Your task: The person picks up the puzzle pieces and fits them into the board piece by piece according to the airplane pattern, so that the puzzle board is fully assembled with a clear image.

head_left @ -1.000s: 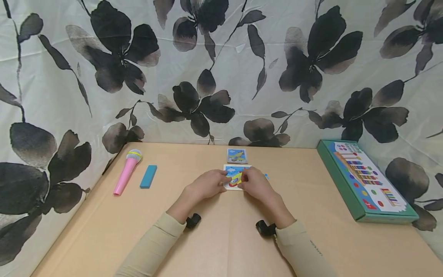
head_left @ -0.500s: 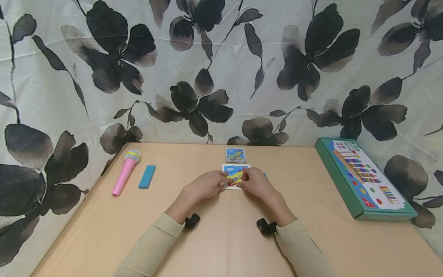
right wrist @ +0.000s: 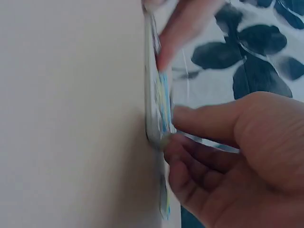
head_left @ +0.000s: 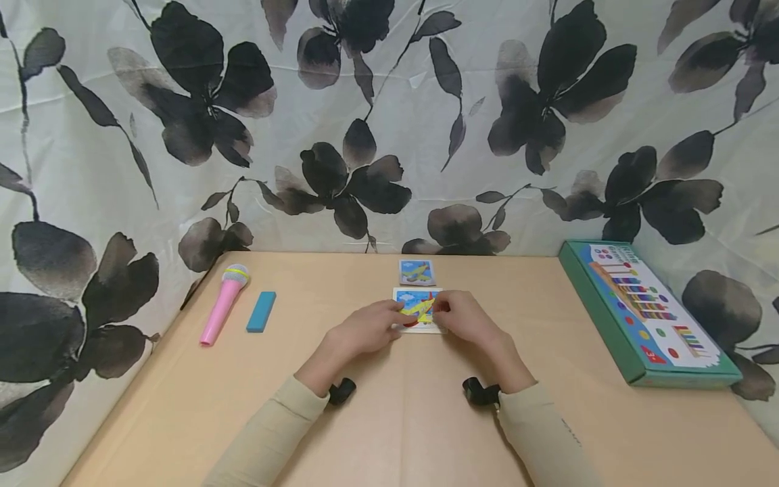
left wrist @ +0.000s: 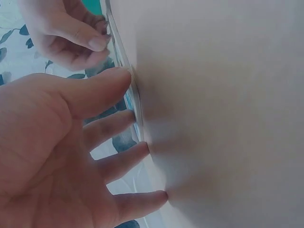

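In the head view, a small picture puzzle board (head_left: 410, 295) with a white rim and a yellow plane on a blue sky lies on the table between both hands. My left hand (head_left: 368, 327) steadies its left side, fingers nearly straight, one over the picture and the thumb by the near edge. My right hand (head_left: 471, 318) pinches a small puzzle piece at the board's right part; fingertips hide most of it. In the right wrist view, thumb and forefinger meet by the board's edge (right wrist: 151, 104). Another thin piece (right wrist: 164, 199) lies beside the board there.
A smaller picture tile (head_left: 416, 272) sits just behind the board. To the left lie a pink toy microphone (head_left: 222, 308) and a blue block (head_left: 261, 312). A green-sided box (head_left: 651, 318) stands at the right. Floral cloth (head_left: 450, 135) hangs behind the table (head_left: 377, 419).
My right hand has shifted a little to the right over the board, uncovering more of the yellow plane. My left hand stays nearly in place at the board's left side.
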`<act>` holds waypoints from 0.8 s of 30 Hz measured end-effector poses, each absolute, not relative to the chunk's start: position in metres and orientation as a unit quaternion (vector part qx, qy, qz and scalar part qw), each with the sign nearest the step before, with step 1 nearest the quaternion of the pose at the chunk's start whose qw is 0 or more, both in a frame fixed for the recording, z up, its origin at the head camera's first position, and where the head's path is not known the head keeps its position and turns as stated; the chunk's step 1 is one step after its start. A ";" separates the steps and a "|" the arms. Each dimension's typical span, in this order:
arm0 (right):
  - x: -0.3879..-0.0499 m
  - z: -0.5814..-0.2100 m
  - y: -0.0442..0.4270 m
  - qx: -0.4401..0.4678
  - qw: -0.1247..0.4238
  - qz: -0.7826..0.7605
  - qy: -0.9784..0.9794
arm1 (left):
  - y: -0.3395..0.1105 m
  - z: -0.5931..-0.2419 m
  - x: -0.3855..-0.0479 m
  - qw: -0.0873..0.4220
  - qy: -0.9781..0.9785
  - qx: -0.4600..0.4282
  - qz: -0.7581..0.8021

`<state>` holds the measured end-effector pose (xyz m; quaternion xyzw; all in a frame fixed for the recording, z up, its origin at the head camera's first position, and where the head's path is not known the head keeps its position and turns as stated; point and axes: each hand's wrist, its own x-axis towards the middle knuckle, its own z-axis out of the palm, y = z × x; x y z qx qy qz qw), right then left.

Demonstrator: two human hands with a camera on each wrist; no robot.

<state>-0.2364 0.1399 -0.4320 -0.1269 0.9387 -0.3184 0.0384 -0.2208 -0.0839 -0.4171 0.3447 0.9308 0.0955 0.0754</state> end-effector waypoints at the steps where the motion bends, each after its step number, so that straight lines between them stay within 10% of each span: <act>1: -0.237 -0.431 0.144 -0.122 0.027 -0.318 0.940 | -0.084 -0.417 -0.221 0.077 0.932 0.341 0.099; 7: -0.242 -0.429 0.172 -0.067 -0.026 -0.309 0.948 | -0.082 -0.416 -0.222 0.085 0.933 0.330 0.120; 24: -0.243 -0.432 0.185 -0.030 0.057 -0.342 0.938 | -0.083 -0.414 -0.219 0.079 0.934 0.332 0.107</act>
